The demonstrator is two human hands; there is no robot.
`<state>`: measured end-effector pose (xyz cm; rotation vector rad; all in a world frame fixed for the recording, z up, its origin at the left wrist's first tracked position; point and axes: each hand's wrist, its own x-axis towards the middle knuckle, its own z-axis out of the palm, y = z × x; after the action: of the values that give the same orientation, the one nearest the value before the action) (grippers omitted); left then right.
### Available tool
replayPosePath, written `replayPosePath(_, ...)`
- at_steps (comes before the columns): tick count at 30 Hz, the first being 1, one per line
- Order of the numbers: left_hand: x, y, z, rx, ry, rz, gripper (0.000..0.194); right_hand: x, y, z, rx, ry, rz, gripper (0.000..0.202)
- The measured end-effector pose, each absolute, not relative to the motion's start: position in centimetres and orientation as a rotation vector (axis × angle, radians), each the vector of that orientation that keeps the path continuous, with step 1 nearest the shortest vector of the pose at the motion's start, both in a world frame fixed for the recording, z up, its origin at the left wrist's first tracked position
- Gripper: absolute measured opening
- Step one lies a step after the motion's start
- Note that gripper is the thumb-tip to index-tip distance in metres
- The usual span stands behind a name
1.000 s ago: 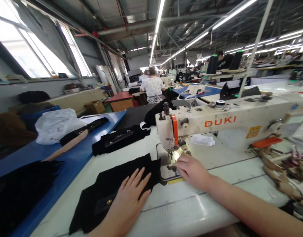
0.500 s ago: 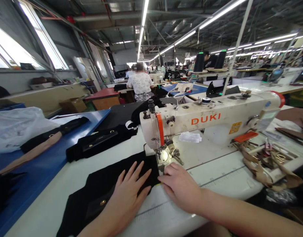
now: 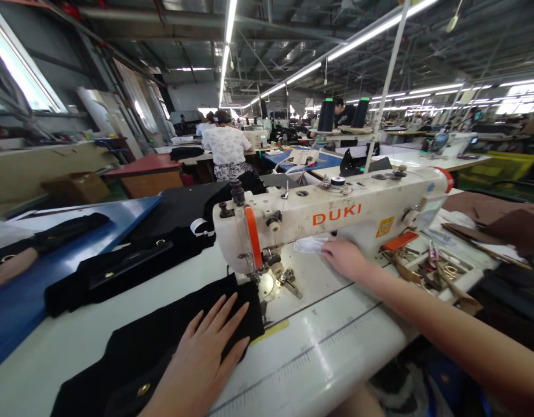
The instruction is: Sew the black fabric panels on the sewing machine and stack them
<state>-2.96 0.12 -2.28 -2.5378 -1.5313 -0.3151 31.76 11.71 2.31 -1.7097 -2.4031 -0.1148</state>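
My left hand (image 3: pixel 210 344) lies flat, fingers outstretched, on a black fabric piece (image 3: pixel 163 324) that bears a brass-coloured stud. The cloth's right edge is beside the needle area of a white sewing machine (image 3: pixel 293 223) with "DUKI" in orange. Under the machine's arm, my right hand (image 3: pixel 347 259) has its fingers together at the right end of some white printed labels (image 3: pixel 309 245). How many labels the fingertips pinch is hidden. A metal guide (image 3: pixel 289 282) sits on the machine bed between the needle plate and my right hand.
More black pieces (image 3: pixel 132 258) lie behind on the left, beside a blue table (image 3: pixel 54 289). An open tray (image 3: pixel 460 263) with rings and brown strips is at the right. Thread cones (image 3: pixel 326 116) stand behind the machine. Farther back, a person in a white top (image 3: pixel 227 145) sits.
My right hand has left the cloth's edge near the needle and reached forward and right to the labels. My left hand stays flat on the cloth. The view has turned right.
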Motion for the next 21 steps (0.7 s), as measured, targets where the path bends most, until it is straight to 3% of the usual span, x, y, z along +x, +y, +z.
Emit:
replayPosePath(14,-2.7,0.2,-1.5,-2.549,-1.552,-0.309,0.051,32.0,12.0,2.6,-1.798,-2.267,-0.085,0.024)
replayPosePath(21,-2.0,-1.6,1.0,-2.446,-1.425,-0.621,0.048,30.7,8.8,4.4,-1.691,-2.255,-0.136,0.021)
